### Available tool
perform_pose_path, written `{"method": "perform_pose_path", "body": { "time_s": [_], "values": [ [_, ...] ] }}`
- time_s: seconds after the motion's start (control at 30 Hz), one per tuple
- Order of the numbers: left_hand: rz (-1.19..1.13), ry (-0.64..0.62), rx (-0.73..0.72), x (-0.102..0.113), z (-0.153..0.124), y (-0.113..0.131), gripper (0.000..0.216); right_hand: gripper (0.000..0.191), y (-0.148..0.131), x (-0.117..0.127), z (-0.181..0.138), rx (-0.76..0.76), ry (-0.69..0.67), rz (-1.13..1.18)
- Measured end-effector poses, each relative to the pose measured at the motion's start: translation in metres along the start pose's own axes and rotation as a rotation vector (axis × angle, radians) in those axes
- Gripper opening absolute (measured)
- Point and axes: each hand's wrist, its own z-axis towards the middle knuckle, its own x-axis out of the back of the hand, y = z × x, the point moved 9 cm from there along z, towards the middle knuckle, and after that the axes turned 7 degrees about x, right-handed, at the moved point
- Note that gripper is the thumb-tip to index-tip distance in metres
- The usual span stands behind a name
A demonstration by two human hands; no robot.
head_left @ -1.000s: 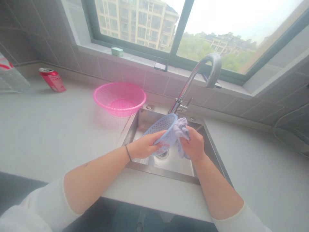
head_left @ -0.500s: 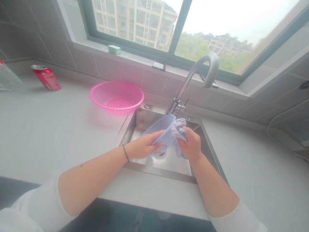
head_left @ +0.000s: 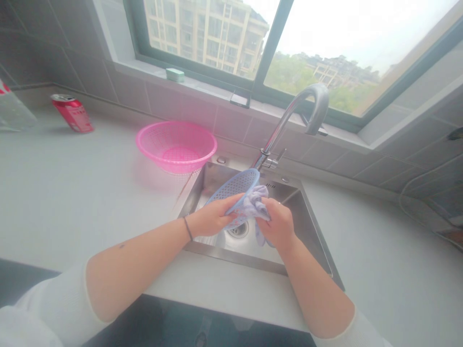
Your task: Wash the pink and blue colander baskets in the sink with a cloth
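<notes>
Light-blue plastic basket (head_left: 237, 185), tilted, is held up over the steel sink (head_left: 321, 236), above the drain (head_left: 238, 229). Left hand (head_left: 213, 217) grips its near side, thumb toward the rim, fingers round the outer wall. Right hand (head_left: 278, 224) pinches a bunched pale cloth (head_left: 256, 202) at the basket's right outer side, a loose end hanging below; fingertips are partly hidden and the frame is hazy, so can't tell how firmly the cloth presses. To wipe well: firm left grip on the rim, thin wall backed by the fingers, cloth spread flatter than this wad, short light strokes, hanging end gathered so it can't snag in the holes. Faucet (head_left: 285, 120) rises behind the basket, probably the main obstacle if the basket is raised or turned; sink walls limit side swings. Pink basket (head_left: 181, 167) sits at the sink's back-left corner, near enough to bump. Red can (head_left: 75, 115) and clear plastic bag (head_left: 14, 112) stand well left on the counter (head_left: 90, 193); pale green block (head_left: 175, 74) on the windowsill (head_left: 206, 88), out of the way.
</notes>
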Motion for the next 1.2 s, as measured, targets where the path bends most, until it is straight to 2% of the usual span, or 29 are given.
{"method": "perform_pose_path", "body": {
  "time_s": [0.07,0.13,0.3,0.37,0.47,0.53,0.6,0.67,0.8,0.87,0.93,1.0,1.07,1.13,1.2],
  "values": [
    [-0.01,0.034,-0.004,0.003,0.001,-0.003,0.057,0.012,-0.017,-0.008,0.002,0.079,-0.044,0.05],
    [-0.011,0.038,-0.011,0.006,0.001,-0.003,0.057,0.014,-0.018,-0.008,0.003,0.079,-0.029,0.048],
    [-0.023,-0.083,0.036,-0.002,0.0,-0.001,0.055,0.018,0.022,0.008,0.0,-0.17,0.082,-0.016],
    [-0.033,-0.07,0.019,-0.001,0.0,0.001,0.054,0.015,0.012,0.005,0.002,-0.105,0.044,0.017],
    [-0.021,0.021,0.0,0.005,0.001,0.001,0.049,0.009,-0.025,-0.007,0.005,0.12,-0.042,0.094],
    [0.005,0.076,0.028,0.008,0.002,-0.002,0.046,0.01,-0.037,-0.011,0.006,0.183,-0.058,0.111],
    [0.037,0.119,0.045,0.012,0.002,-0.004,0.043,0.012,-0.026,-0.012,0.005,0.13,-0.047,0.081],
    [0.027,0.121,0.035,0.013,0.002,-0.003,0.043,0.016,-0.003,-0.007,0.002,0.034,-0.018,0.033],
    [-0.047,0.033,0.095,0.005,0.002,-0.012,0.031,0.017,0.037,0.014,-0.006,-0.137,0.114,-0.052],
    [0.006,0.043,0.157,0.004,0.002,-0.019,0.019,0.016,0.033,0.015,-0.006,-0.113,0.121,-0.057],
    [0.055,0.084,0.196,0.006,0.001,-0.024,0.015,0.013,0.011,0.006,-0.002,0.009,0.059,-0.018],
    [0.066,0.11,0.216,0.007,0.001,-0.025,0.019,0.01,-0.014,-0.005,0.001,0.137,-0.015,0.036],
    [0.087,0.114,0.228,0.007,0.001,-0.025,0.025,0.008,-0.026,-0.01,0.001,0.196,-0.047,0.082],
    [0.108,0.109,0.232,0.007,0.0,-0.022,0.026,0.01,-0.02,-0.01,0.001,0.157,-0.045,0.112],
    [0.1,0.115,0.221,0.009,0.0,-0.018,0.023,0.014,0.001,-0.005,-0.001,0.011,-0.012,0.104]
  ]
}}
